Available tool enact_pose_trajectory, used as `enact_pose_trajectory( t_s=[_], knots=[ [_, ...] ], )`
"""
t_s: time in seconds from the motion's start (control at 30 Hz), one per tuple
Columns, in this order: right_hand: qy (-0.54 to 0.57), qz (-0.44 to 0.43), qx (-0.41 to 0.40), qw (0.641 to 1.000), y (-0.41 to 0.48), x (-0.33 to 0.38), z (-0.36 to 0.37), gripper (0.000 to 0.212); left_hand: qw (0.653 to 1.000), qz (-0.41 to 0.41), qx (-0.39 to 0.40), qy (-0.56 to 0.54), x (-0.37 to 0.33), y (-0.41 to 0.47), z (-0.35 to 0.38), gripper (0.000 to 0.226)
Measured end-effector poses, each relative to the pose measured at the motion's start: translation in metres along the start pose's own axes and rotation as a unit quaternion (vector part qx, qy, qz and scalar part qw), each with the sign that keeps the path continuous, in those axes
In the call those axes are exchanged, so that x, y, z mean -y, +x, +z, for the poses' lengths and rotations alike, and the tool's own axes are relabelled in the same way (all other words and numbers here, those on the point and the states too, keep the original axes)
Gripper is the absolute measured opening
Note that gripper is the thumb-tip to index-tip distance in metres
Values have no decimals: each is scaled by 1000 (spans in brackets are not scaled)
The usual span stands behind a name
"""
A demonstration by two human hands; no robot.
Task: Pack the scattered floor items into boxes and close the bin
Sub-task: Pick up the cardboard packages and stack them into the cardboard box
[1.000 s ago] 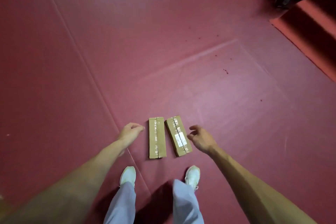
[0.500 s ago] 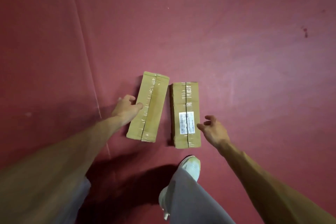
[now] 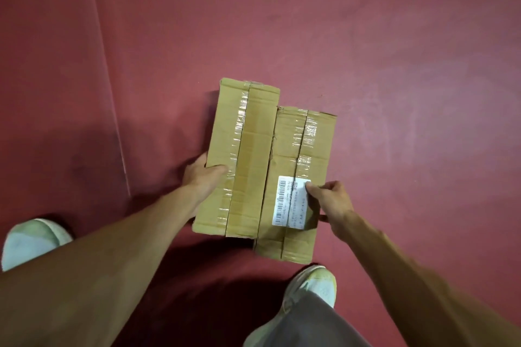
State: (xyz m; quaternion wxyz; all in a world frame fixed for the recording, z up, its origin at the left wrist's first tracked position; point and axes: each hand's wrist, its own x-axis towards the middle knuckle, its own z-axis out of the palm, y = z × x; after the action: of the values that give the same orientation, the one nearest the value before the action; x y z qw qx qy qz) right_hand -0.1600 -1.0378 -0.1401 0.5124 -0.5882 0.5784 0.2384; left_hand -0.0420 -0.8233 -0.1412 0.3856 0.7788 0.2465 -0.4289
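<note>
Two long taped cardboard boxes lie side by side, touching along their long edges, in the middle of the head view. My left hand (image 3: 203, 175) grips the left edge of the plain left box (image 3: 248, 146), thumb on top. My right hand (image 3: 329, 203) grips the right edge of the right box (image 3: 304, 146), thumb pressed on its white barcode label (image 3: 289, 200). Whether the boxes rest on the floor or are lifted off it, I cannot tell.
The dark red floor mat (image 3: 394, 65) spreads all around, with a seam line (image 3: 112, 110) running down the left. My two white shoes stand close by: the left shoe (image 3: 31, 242) and the right shoe (image 3: 313, 287), just below the boxes.
Both hands have gone from hovering beside the boxes to gripping them. The two boxes have been pushed together so they touch. The view has dropped much closer to them.
</note>
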Motion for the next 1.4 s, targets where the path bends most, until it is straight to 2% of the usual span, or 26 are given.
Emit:
enact_pose_trajectory(
  t_s=[0.1,0.23,0.43,0.57,0.63,0.7,0.77,0.8,0.83,0.93,1.0,1.13,1.2,1.33,1.4],
  knots=[
    [81,20,30,996,-5,-4,0,19,999,1,1,-37,2,-4,-5,43],
    [125,25,42,991,-19,-10,-8,33,994,-32,64,-79,-4,-11,-27,53],
    [199,23,98,975,-85,17,-17,45,985,-76,104,-114,-17,-55,-80,67],
    [196,14,62,979,-150,64,-10,33,975,-106,160,-113,-39,-102,-137,84],
    [187,-5,54,981,-190,94,-1,41,983,-98,134,-83,-56,-131,-175,71],
    [174,-23,21,984,-235,128,18,64,989,-76,98,-76,-74,-159,-222,48],
    [162,-36,-27,986,-285,162,45,91,994,-41,74,-76,-91,-188,-274,50],
    [157,-46,-46,985,-311,178,59,95,995,-24,63,-78,-99,-202,-299,55],
    [153,-57,-61,985,-336,192,74,92,996,-5,45,-81,-105,-216,-324,56],
    [155,-80,-85,981,-409,232,118,48,996,42,-22,-80,-118,-260,-400,45],
    [154,-93,-93,979,-457,258,145,32,995,44,-47,-79,-121,-288,-449,39],
    [105,-135,-62,983,-551,297,179,34,988,18,-61,-144,-124,-346,-537,18],
    [57,-179,-39,981,-597,308,189,48,983,27,-76,-166,-119,-379,-574,14],
    [-25,-290,-24,956,-680,317,196,53,966,76,-128,-213,-102,-449,-633,26],
    [-45,-339,-28,939,-716,313,197,57,961,92,-130,-227,-88,-486,-657,43]
  ],
)
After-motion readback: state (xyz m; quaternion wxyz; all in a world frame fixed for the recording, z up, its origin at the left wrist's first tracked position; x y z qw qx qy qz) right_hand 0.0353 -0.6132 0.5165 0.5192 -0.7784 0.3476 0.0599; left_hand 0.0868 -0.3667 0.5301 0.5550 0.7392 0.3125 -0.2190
